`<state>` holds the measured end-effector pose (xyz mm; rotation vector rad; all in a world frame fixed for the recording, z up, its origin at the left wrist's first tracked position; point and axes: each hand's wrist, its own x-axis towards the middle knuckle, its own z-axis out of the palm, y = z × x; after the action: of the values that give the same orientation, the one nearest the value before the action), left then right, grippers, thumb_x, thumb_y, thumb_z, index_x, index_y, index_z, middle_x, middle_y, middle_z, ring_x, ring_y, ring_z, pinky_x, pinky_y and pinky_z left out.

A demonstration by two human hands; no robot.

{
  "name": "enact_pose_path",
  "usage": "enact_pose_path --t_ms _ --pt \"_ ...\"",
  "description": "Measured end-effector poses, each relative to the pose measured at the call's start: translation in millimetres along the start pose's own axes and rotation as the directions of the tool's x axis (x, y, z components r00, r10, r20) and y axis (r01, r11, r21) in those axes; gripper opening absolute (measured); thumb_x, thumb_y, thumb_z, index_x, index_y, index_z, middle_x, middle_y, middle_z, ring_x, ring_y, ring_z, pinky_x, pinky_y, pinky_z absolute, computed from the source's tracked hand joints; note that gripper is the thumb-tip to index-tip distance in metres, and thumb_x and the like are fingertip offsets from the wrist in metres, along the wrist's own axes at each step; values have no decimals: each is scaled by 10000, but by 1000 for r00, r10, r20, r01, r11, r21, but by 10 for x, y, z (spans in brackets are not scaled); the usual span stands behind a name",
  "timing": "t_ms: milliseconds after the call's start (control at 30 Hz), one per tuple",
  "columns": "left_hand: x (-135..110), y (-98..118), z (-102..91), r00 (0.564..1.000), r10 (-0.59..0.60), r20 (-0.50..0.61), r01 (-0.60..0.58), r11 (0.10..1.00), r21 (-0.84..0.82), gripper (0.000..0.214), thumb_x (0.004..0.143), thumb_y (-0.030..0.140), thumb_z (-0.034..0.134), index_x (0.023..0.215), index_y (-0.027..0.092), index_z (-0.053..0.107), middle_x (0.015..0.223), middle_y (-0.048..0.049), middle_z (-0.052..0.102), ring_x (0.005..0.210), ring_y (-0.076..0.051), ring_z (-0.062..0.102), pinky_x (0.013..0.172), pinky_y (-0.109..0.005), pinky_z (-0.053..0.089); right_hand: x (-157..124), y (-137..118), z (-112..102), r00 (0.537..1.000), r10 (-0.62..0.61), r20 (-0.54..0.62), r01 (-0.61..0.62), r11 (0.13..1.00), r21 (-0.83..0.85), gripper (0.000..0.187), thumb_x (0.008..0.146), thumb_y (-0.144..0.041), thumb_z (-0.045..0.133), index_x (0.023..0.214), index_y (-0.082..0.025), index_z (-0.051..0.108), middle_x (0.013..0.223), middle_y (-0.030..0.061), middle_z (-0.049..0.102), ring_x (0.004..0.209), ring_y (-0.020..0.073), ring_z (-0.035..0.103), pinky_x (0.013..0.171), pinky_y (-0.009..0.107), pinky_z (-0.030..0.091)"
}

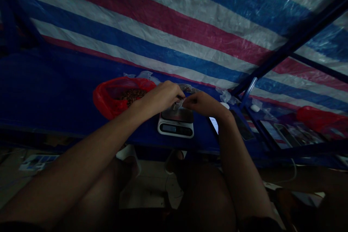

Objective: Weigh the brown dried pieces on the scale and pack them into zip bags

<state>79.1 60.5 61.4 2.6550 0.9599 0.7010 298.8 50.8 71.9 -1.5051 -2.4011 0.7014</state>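
Observation:
Both my hands meet over a white digital kitchen scale [176,130] with a dark metal plate. My left hand [170,92] is closed, its fingertips pinching one side of a small clear plastic bag [179,102]. From the other side my right hand [198,100], also closed, grips the same bag. What is inside the bag is too dark to make out. Left of the scale, partly behind my left forearm, lies an open red plastic bag [102,98] with many small brown pieces [130,96] in it. Behind my hands lie filled clear bags [189,88].
A blue shelf [54,94] carries these things, backed by a striped tarpaulin [163,29]. A lit phone [214,125] lies beside my right forearm, with a dark phone [241,125] further right. A blue frame bar [285,50] slants across the right. Another red bag [320,117] sits beyond it.

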Motion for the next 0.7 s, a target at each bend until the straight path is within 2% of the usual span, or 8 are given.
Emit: enact_pose_path --t_ms 167,300,433,533,700 --pt "-11 -58 2 999 16 28 -17 999 29 326 946 76 663 1172 205 859 1123 -107 859 1043 -259 806 851 -322 542 -42 18 -17 991 25 -130 -19 999 45 198 910 -276 701 914 -172 868 878 58 849 819 239 769 737 328 551" --pt "-32 -48 -25 999 3 45 -4 1000 20 322 950 82 656 1164 208 863 1113 -107 860 1007 -250 808 836 -316 542 -50 1 -25 988 25 -150 -9 994 109 184 895 -285 721 925 -170 862 907 68 855 837 243 784 775 331 576" --pt "-47 -29 -59 998 -39 49 37 999 40 289 967 122 657 1149 208 865 1070 -105 862 959 -241 803 823 -312 538 -62 -47 -39 988 22 -154 0 990 143 172 885 -302 732 895 -182 854 890 61 853 833 240 783 741 320 568" --pt "-41 -25 -83 999 -42 12 42 999 31 272 974 158 677 1169 213 858 1085 -99 862 983 -247 799 824 -316 534 -64 -81 -35 986 0 -165 23 990 136 180 879 -314 735 898 -187 861 877 54 850 832 236 777 743 320 565" --pt "4 14 -81 992 -75 -104 64 993 -98 252 940 118 704 1110 213 864 1058 -51 866 951 -207 793 858 -295 538 -37 -100 12 982 -40 -182 71 984 164 181 865 -295 740 935 -202 879 928 61 860 856 233 770 802 337 580"
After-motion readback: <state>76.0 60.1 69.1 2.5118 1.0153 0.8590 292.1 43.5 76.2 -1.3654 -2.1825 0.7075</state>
